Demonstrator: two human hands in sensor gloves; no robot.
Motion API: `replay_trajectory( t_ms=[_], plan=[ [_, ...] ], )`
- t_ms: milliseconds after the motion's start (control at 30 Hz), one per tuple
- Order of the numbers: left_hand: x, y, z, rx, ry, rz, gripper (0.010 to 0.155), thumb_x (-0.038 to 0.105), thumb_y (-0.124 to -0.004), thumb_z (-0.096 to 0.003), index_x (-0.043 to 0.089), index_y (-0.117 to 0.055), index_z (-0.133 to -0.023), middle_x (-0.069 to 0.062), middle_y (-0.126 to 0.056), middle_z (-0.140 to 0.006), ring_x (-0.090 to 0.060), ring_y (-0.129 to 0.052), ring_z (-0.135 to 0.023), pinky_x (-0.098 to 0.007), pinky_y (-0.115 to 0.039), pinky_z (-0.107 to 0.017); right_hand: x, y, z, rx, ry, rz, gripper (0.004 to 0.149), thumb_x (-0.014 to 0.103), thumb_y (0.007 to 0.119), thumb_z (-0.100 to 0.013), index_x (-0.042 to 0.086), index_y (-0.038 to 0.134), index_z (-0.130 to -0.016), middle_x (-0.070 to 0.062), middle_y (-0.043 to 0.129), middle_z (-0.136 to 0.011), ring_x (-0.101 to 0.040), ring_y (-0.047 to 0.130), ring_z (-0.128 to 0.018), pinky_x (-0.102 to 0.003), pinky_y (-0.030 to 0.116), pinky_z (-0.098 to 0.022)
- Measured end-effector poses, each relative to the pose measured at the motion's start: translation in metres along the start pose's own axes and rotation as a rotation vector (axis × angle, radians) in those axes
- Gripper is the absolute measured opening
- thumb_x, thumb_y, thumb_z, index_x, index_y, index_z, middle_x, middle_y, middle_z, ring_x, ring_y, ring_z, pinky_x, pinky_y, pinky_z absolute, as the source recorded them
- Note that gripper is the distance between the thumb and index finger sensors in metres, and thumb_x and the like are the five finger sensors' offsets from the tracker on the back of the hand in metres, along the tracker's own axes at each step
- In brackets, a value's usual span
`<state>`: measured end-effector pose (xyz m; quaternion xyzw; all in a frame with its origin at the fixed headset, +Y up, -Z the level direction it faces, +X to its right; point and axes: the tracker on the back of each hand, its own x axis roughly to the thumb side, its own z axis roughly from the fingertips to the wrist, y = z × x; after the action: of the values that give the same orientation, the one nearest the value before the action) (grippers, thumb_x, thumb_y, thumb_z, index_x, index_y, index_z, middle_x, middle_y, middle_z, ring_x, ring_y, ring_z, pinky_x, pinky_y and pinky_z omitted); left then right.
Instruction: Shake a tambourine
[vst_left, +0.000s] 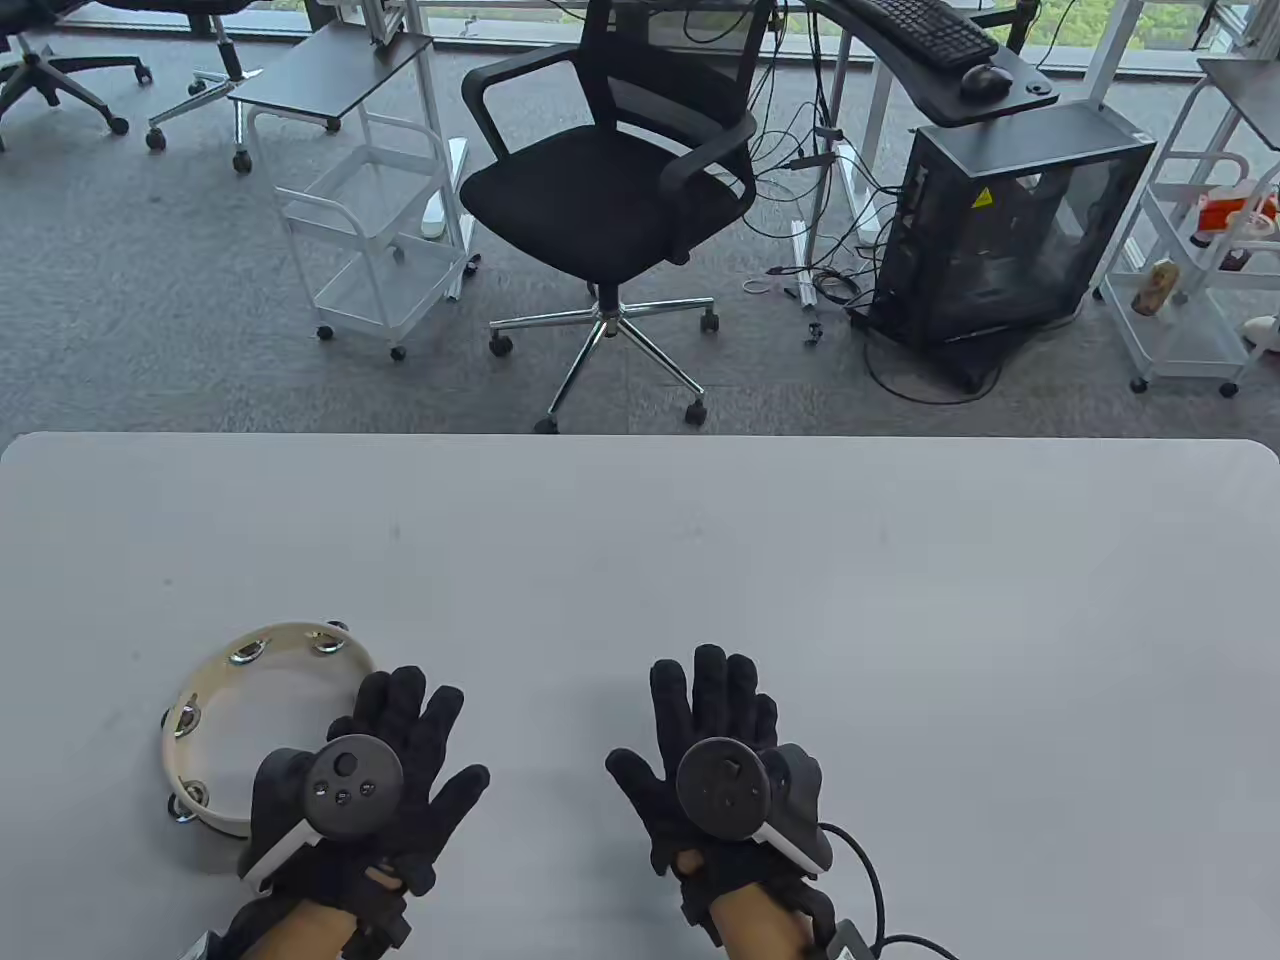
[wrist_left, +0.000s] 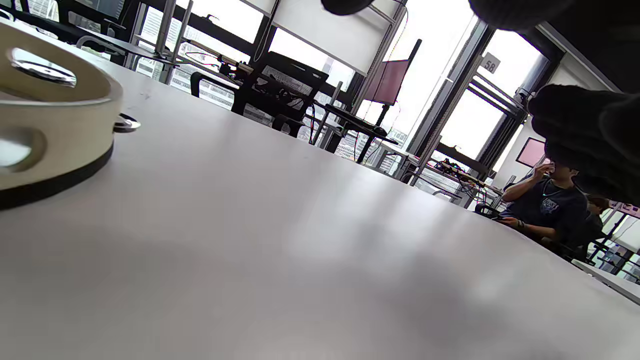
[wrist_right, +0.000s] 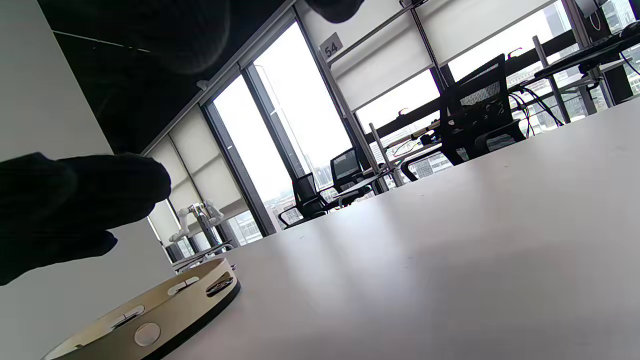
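A round cream tambourine (vst_left: 215, 700) with metal jingles lies flat on the grey table (vst_left: 800, 560) at the front left. My left hand (vst_left: 400, 735) lies just right of it, fingers spread flat, and partly overlaps its near right rim; I cannot tell if it touches. My right hand (vst_left: 715, 705) lies flat and empty on the table, well apart to the right. The tambourine rim shows at the left of the left wrist view (wrist_left: 55, 125) and at the bottom left of the right wrist view (wrist_right: 165, 315).
Beyond the table's far edge stand a black office chair (vst_left: 610, 200), a white cart (vst_left: 370, 230) and a black computer case (vst_left: 1010, 230). A cable (vst_left: 870, 880) runs from my right wrist.
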<state>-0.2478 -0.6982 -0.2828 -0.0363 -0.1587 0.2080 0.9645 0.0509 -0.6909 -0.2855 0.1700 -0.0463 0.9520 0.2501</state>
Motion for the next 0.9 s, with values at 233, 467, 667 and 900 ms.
replay_trajectory(
  t_ms=[233, 467, 667, 900],
  plan=[
    [-0.007, 0.003, -0.003, -0.021, 0.024, 0.021, 0.084, 0.07, -0.059, -0.0522, 0.02, -0.031, -0.114, -0.025, -0.02, -0.12, -0.056, -0.018, -0.108, -0.077, -0.032, -0.065, -0.003, 0.002, -0.001, 0.029, 0.012, -0.022, 0.086, 0.059, 0.06, -0.054, 0.002, 0.028, -0.109, -0.035, 0.014, -0.107, -0.066, 0.017, -0.094, -0.076, 0.028, -0.059],
    [-0.058, 0.037, 0.003, 0.142, 0.212, 0.139, 0.089, 0.069, -0.068, -0.0515, 0.017, -0.03, -0.113, -0.024, -0.032, -0.121, -0.058, -0.032, -0.108, -0.077, -0.033, -0.065, -0.004, 0.0, -0.001, 0.029, 0.012, -0.048, 0.087, 0.059, 0.06, -0.053, 0.002, 0.028, -0.109, -0.036, 0.015, -0.107, -0.066, 0.017, -0.094, -0.076, 0.028, -0.059],
    [-0.092, 0.027, -0.004, -0.078, 0.466, 0.012, 0.092, 0.069, -0.074, -0.0508, 0.014, -0.034, -0.113, -0.023, -0.045, -0.119, -0.057, -0.044, -0.107, -0.076, -0.031, -0.065, -0.003, 0.002, -0.002, 0.057, 0.01, -0.06, 0.086, 0.059, 0.06, -0.054, 0.002, 0.028, -0.109, -0.036, 0.015, -0.107, -0.067, 0.018, -0.094, -0.076, 0.028, -0.059],
    [-0.109, -0.004, -0.016, -0.471, 0.611, -0.142, 0.08, 0.059, -0.087, -0.0509, 0.017, -0.055, -0.111, -0.016, -0.072, -0.11, -0.051, -0.055, -0.105, -0.075, -0.024, -0.066, -0.001, 0.01, -0.005, 0.118, 0.01, -0.053, 0.086, 0.059, 0.061, -0.054, 0.001, 0.028, -0.109, -0.036, 0.015, -0.107, -0.067, 0.018, -0.094, -0.076, 0.029, -0.059]
  ],
)
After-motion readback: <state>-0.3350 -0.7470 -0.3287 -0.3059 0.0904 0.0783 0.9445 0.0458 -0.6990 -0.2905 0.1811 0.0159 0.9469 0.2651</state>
